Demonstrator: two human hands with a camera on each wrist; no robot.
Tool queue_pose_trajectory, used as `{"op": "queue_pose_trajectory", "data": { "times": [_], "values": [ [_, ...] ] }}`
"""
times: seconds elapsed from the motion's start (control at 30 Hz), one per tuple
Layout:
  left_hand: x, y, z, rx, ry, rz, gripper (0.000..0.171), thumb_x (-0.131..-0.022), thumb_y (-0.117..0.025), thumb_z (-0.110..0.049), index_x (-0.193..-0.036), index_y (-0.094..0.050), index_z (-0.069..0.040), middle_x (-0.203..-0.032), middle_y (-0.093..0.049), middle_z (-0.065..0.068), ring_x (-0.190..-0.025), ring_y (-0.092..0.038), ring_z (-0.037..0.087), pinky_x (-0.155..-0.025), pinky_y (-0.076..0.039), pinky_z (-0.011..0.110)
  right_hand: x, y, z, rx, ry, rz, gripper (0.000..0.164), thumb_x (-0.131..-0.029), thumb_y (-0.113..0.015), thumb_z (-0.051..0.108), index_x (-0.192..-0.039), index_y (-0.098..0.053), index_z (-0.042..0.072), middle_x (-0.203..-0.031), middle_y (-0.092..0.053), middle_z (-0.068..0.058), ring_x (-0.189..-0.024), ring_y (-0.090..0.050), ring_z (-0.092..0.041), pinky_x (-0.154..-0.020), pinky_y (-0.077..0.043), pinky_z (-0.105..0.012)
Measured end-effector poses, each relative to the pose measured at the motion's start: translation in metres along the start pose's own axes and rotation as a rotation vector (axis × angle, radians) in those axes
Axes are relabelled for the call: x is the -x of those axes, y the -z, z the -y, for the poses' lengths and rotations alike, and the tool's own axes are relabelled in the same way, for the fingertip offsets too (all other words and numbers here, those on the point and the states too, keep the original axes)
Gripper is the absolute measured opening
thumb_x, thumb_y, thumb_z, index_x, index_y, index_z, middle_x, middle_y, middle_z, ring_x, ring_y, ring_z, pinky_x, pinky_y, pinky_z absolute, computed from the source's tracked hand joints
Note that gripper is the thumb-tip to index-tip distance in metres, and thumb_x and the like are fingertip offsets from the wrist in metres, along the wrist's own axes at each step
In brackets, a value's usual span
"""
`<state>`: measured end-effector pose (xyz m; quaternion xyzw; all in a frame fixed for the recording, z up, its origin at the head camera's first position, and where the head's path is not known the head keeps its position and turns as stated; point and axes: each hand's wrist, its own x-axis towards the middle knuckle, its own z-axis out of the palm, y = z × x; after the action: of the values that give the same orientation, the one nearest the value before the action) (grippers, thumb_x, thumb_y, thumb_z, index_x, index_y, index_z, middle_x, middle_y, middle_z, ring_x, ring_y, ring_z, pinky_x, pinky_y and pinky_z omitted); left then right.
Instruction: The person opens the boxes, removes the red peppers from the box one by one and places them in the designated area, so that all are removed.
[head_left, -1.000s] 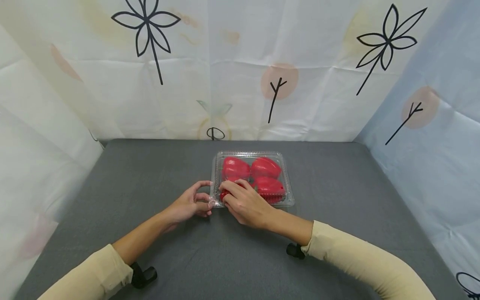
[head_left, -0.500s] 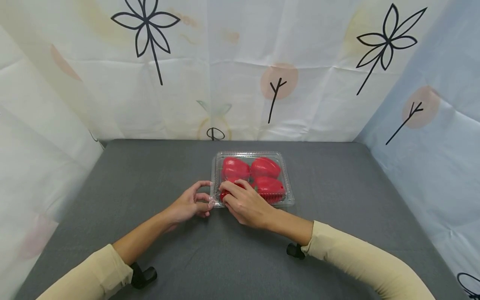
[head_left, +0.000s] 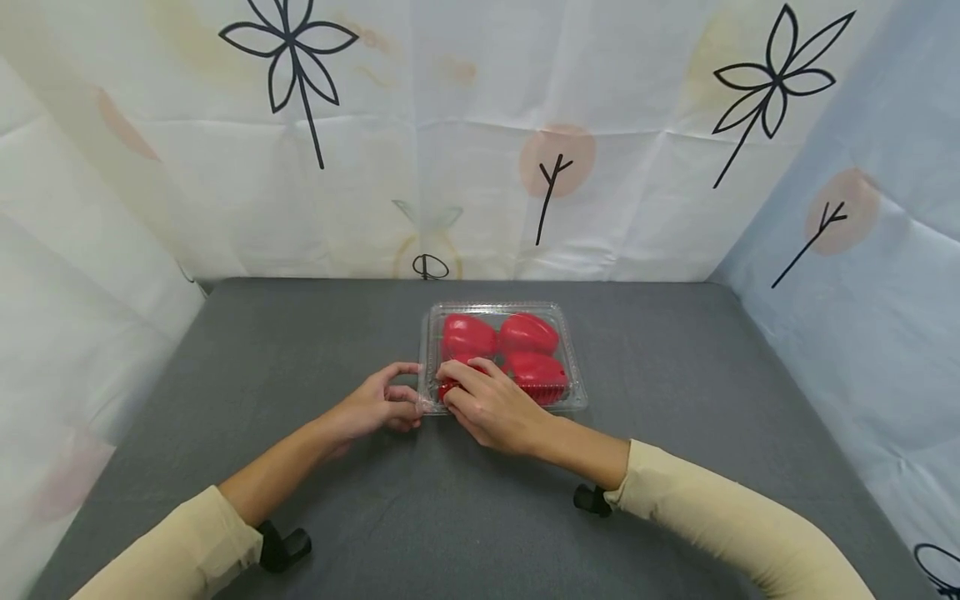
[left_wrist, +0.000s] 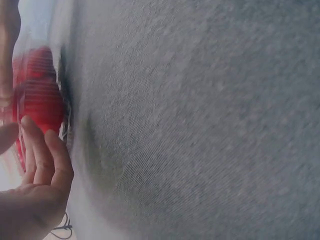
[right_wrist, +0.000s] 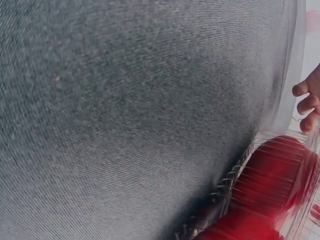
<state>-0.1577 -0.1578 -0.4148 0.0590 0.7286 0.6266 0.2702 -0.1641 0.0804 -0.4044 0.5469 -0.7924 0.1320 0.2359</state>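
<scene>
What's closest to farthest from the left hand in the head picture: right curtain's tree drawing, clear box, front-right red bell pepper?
1. Clear plastic box: left edge at the left hand.
2. Red bell pepper: box's front right.
3. Tree drawing: right curtain.

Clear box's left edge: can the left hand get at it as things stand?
Likely yes. The left hand is right at that side of the clear box, nothing visible between. The right hand is over the near-left corner, so that end may be cramped.

Screened booth (head_left: pixel 63 225): printed fabric (head_left: pixel 480 108) on 3 sides, grey table (head_left: pixel 660 358).
</scene>
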Motion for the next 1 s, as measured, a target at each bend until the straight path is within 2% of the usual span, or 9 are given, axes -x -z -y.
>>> {"op": "queue_pose_trajectory", "data": {
  "times": [0.17, 0.4, 0.53, 0.7, 0.83, 1.0],
  "values": [
    [-0.001, 0.004, -0.003, -0.045, 0.021, -0.008, 0.061, -0.094, -0.064, -0.012, -0.145, -0.032, -0.002, -0.099, -0.07, 0.009, -0.09, -0.068, 0.025, -0.082, -0.056, 0.038, 0.0, 0.003, -0.001, -0.022, 0.005, -0.006, 0.02, -0.081, -0.082, 0.015, -0.094, -0.07, 0.007, -0.117, -0.062, -0.011, -0.11, -0.058, -0.022, -0.102, -0.046, -0.038],
    [-0.007, 0.003, -0.004, -0.051, 0.006, -0.06, 0.054, -0.094, -0.066, -0.007, -0.14, -0.038, 0.0, -0.1, -0.07, 0.009, -0.087, -0.066, 0.019, -0.083, -0.056, 0.037, 0.001, 0.005, -0.001, -0.02, 0.034, 0.009, 0.029, -0.077, -0.086, 0.019, -0.097, -0.07, 0.007, -0.118, -0.061, -0.012, -0.11, -0.058, -0.023, -0.102, -0.047, -0.037],
    [-0.007, 0.004, -0.003, -0.042, -0.002, -0.041, 0.057, -0.095, -0.066, -0.007, -0.142, -0.035, 0.0, -0.096, -0.069, 0.009, -0.086, -0.066, 0.02, -0.087, -0.056, 0.039, 0.003, 0.008, -0.002, -0.028, 0.042, 0.046, 0.031, -0.078, -0.086, 0.021, -0.101, -0.071, 0.007, -0.122, -0.06, -0.011, -0.114, -0.057, -0.023, -0.103, -0.046, -0.038],
    [-0.006, 0.003, -0.005, -0.034, -0.016, -0.02, 0.058, -0.095, -0.065, -0.006, -0.143, -0.033, -0.001, -0.095, -0.068, 0.008, -0.085, -0.065, 0.021, -0.087, -0.056, 0.041, 0.006, 0.014, -0.006, -0.007, 0.073, 0.114, 0.037, -0.078, -0.085, 0.019, -0.111, -0.071, 0.009, -0.13, -0.059, -0.012, -0.123, -0.053, -0.024, -0.104, -0.046, -0.041],
    [-0.004, 0.001, -0.008, -0.044, -0.018, -0.025, 0.06, -0.094, -0.063, -0.002, -0.145, -0.03, -0.001, -0.095, -0.067, 0.009, -0.085, -0.065, 0.02, -0.086, -0.056, 0.041, 0.011, 0.019, -0.008, 0.016, 0.082, 0.144, 0.052, -0.078, -0.086, 0.02, -0.125, -0.066, 0.011, -0.133, -0.058, -0.012, -0.127, -0.052, -0.025, -0.104, -0.045, -0.043],
    [-0.002, 0.001, -0.01, -0.057, -0.011, -0.033, 0.074, -0.094, -0.061, 0.0, -0.155, -0.018, -0.004, -0.095, -0.066, 0.01, -0.084, -0.065, 0.02, -0.084, -0.057, 0.039, 0.02, 0.027, -0.01, 0.071, 0.021, 0.152, 0.07, -0.077, -0.086, 0.022, -0.138, -0.055, 0.014, -0.136, -0.055, -0.01, -0.127, -0.051, -0.024, -0.104, -0.045, -0.045]
  ]
}}
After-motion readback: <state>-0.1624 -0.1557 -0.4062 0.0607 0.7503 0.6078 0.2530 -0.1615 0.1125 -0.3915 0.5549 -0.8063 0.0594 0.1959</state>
